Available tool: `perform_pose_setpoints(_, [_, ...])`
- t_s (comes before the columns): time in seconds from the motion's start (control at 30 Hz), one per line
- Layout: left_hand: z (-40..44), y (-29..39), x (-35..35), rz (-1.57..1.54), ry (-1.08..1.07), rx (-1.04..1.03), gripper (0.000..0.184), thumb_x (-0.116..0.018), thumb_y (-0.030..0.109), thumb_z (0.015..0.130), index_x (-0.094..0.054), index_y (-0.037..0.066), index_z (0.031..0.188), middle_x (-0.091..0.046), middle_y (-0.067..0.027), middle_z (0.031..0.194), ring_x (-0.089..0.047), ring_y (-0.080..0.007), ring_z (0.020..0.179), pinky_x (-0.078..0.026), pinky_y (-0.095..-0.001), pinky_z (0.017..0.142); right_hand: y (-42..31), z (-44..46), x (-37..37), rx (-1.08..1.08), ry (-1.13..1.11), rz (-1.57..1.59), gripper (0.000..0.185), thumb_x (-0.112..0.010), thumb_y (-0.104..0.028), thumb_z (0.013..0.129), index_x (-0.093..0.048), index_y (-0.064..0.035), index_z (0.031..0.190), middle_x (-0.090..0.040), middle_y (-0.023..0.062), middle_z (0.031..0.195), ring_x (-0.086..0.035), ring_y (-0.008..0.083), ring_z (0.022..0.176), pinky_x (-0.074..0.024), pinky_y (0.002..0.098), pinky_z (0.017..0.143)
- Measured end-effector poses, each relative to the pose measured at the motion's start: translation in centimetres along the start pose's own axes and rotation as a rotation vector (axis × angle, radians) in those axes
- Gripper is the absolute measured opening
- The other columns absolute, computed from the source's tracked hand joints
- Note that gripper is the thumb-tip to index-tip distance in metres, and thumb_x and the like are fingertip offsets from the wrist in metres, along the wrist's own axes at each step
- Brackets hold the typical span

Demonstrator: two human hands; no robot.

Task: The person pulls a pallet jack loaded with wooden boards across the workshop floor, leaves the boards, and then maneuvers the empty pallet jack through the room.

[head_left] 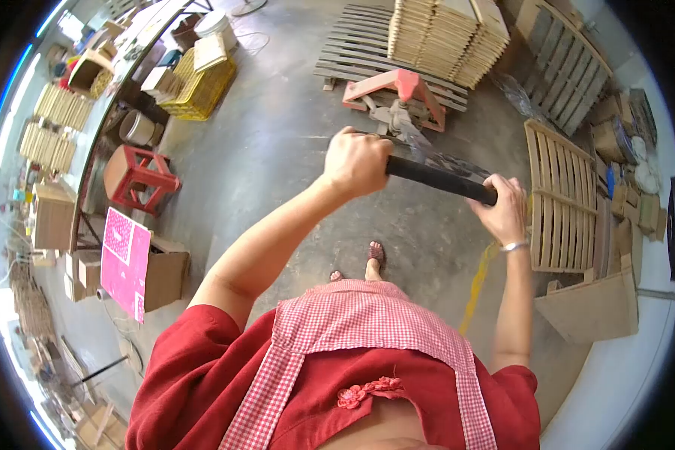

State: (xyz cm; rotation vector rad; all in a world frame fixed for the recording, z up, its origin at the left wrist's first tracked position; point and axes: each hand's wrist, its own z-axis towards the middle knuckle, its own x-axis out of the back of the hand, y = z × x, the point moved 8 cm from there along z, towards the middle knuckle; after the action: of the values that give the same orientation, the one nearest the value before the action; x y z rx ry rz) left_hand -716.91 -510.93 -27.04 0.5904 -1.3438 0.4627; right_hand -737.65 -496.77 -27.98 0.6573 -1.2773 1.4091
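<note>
My left hand (358,162) is wrapped round the left part of a black handle bar (441,180). At the bar's right end, my right hand (505,211) has its fingers closed over it. A blurred shaft runs from the bar down toward a red pallet jack (406,88) on the floor ahead. The jack stands against the near side of a slatted wooden pallet (356,46), and its forks cannot be seen. Stacked pale wooden pieces (435,37) rest on that pallet.
At left are a red stool (139,178), a pink-sided cardboard box (125,255), a yellow crate (202,91) and a long worktable (101,139). A wooden pallet (561,199) leans at right near cartons (589,307). Yellow tape (478,289) marks the floor.
</note>
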Motion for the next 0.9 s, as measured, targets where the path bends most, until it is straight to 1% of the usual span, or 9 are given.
perform_pose_setpoints(0.13, [1.3,2.5,-0.2,-0.059,0.075,-0.088,0.015,-0.066,0.017,0.066,-0.062,0.012,0.08,-0.066,-0.0051,0.077,-0.066,-0.0248,0.081,-0.046,-0.0382,0.077,-6.8,0.6,2.9,0.207,0.171,0.041,0.033,-0.071,-0.037,0.081,-0.065,-0.0056,0.091,-0.065,0.0098,0.096,-0.057,0.0287,0.097,-0.0412,0.0406,0.087])
perform_pose_setpoints(0.23, [1.7,4.0,2.2,-0.111,0.175,-0.173,0.024,-0.066,0.016,0.07,-0.06,0.012,0.093,-0.065,-0.0044,0.081,-0.065,-0.0238,0.085,-0.045,-0.0372,0.078,-7.9,2.8,2.0,0.156,0.213,0.103,0.03,-0.059,-0.035,0.092,-0.066,-0.005,0.092,-0.066,0.009,0.098,-0.057,0.0294,0.098,-0.0416,0.0407,0.085])
perform_pose_setpoints(0.3, [1.2,6.2,4.2,-0.204,0.254,-0.33,0.031,-0.068,0.018,0.072,-0.057,0.01,0.101,-0.061,-0.0084,0.096,-0.061,-0.0251,0.096,-0.044,-0.038,0.083,-8.6,2.6,3.5,0.22,0.31,0.02,0.027,-0.054,-0.027,0.095,-0.065,-0.0053,0.083,-0.064,0.0087,0.085,-0.059,0.0305,0.086,-0.0432,0.042,0.074])
perform_pose_setpoints(0.37, [-2.2,9.6,7.9,-0.358,0.541,-0.546,0.037,-0.073,0.016,0.069,-0.058,0.009,0.102,-0.058,-0.0104,0.102,-0.058,-0.0287,0.096,-0.044,-0.0409,0.087,-5.6,0.2,5.6,0.055,0.321,-0.027,0.028,-0.052,-0.024,0.096,-0.063,-0.0057,0.077,-0.06,0.0106,0.076,-0.059,0.0317,0.074,-0.0432,0.0412,0.064])
perform_pose_setpoints(0.47, [-1.3,3.1,9.2,-0.615,0.797,-0.474,0.042,-0.077,0.012,0.065,-0.058,0.009,0.102,-0.056,-0.012,0.108,-0.056,-0.0311,0.097,-0.044,-0.0434,0.088,-3.7,5.4,8.5,0.117,0.467,-0.081,0.03,-0.048,-0.02,0.097,-0.061,-0.0034,0.076,-0.056,0.0122,0.07,-0.057,0.0298,0.066,-0.0427,0.0389,0.061])
perform_pose_setpoints(0.57, [9.1,-13.7,4.1,-0.682,0.608,-0.209,0.034,-0.075,0.008,0.068,-0.059,0.007,0.098,-0.056,-0.0142,0.108,-0.056,-0.0345,0.1,-0.046,-0.0431,0.086,-3.4,21.8,8.6,0.096,0.535,-0.047,0.033,-0.044,-0.019,0.101,-0.064,0.0002,0.083,-0.061,0.0103,0.076,-0.06,0.023,0.071,-0.0459,0.0353,0.067])
perform_pose_setpoints(0.7, [12.2,-26.0,-11.8,-0.692,-0.001,0.241,0.022,-0.067,0.009,0.078,-0.06,0.005,0.098,-0.059,-0.0144,0.1,-0.062,-0.0318,0.093,-0.051,-0.0399,0.081,2.8,32.4,10.0,0.039,0.525,-0.039,0.04,-0.037,-0.024,0.105,-0.066,0.0033,0.097,-0.067,0.0108,0.09,-0.062,0.0211,0.08,-0.048,0.0315,0.074])
perform_pose_setpoints(0.87, [12.6,-39.4,-22.0,-0.697,-0.203,0.456,0.015,-0.066,0.013,0.081,-0.065,0.002,0.091,-0.066,-0.0134,0.088,-0.067,-0.0295,0.081,-0.054,-0.0374,0.073,9.8,42.8,9.6,-0.13,0.415,0.044,0.045,-0.032,-0.028,0.106,-0.064,0.0033,0.104,-0.066,0.0063,0.094,-0.061,0.0162,0.082,-0.0485,0.0304,0.08])
perform_pose_setpoints(0.9, [12.6,-42.1,-24.4,-0.725,-0.253,0.633,0.017,-0.066,0.016,0.081,-0.065,0.002,0.091,-0.067,-0.0139,0.087,-0.067,-0.0286,0.082,-0.054,-0.0367,0.073,12.0,44.0,9.8,-0.151,0.384,0.013,0.044,-0.032,-0.026,0.106,-0.064,0.0028,0.103,-0.066,0.0072,0.096,-0.061,0.0183,0.085,-0.0486,0.0302,0.081])
